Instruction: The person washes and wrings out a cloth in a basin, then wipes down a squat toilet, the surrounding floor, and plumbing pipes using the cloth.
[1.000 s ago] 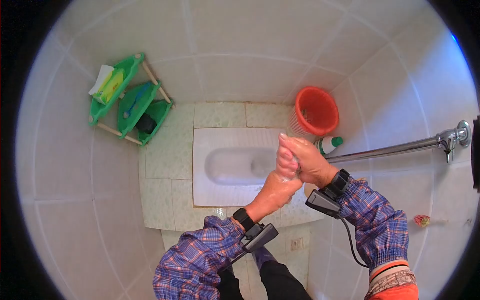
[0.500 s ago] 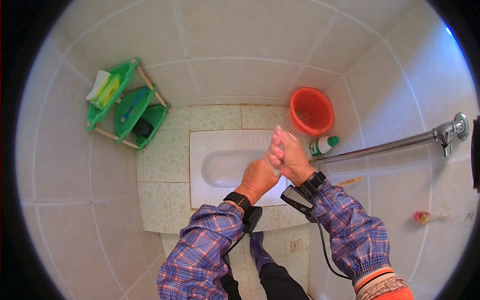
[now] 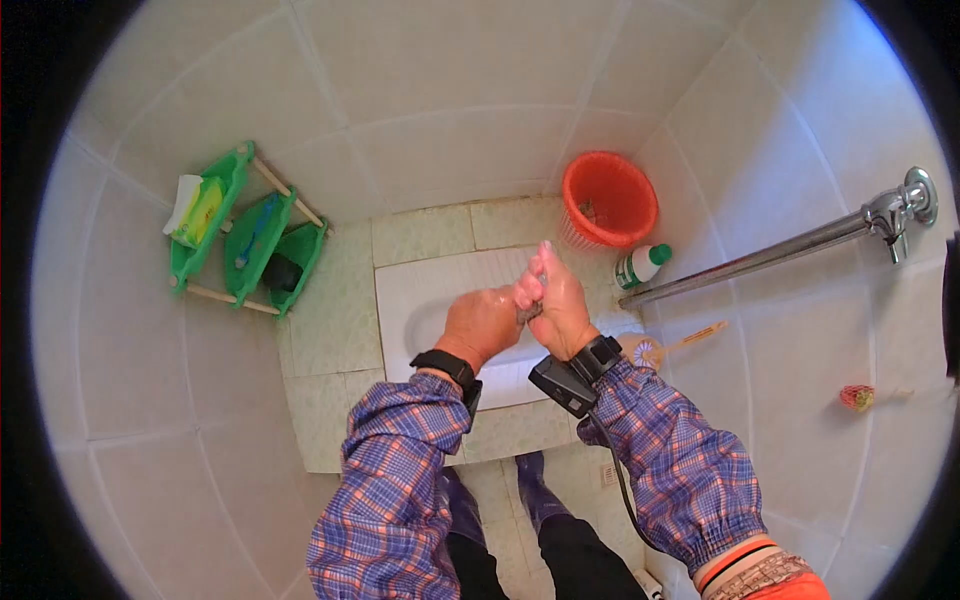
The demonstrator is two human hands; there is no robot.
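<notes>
My left hand (image 3: 482, 322) and my right hand (image 3: 560, 308) are pressed together over the white squat toilet (image 3: 430, 280). Its fingers curled, my left hand reaches into the palm of my right. Something small and greyish, perhaps a wet pad or lather, shows between the two palms; I cannot make out what it is. My right hand is closed around it and the left fingertips, with its thumb side toward the wall. Both wrists carry black straps with devices, below checked sleeves.
A green corner shelf (image 3: 235, 235) with a tissue pack (image 3: 203, 212) stands left. Back right are a red basket (image 3: 612, 200), a white bottle with green cap (image 3: 642, 265) and a metal pipe (image 3: 760, 262). A brush (image 3: 645, 350) lies near the right wall, where a red-yellow bundle (image 3: 857, 397) hangs.
Both hands have moved left together, still joined and rubbing against each other. The view has tilted and shifted, and the brush by the right wall shows more.
</notes>
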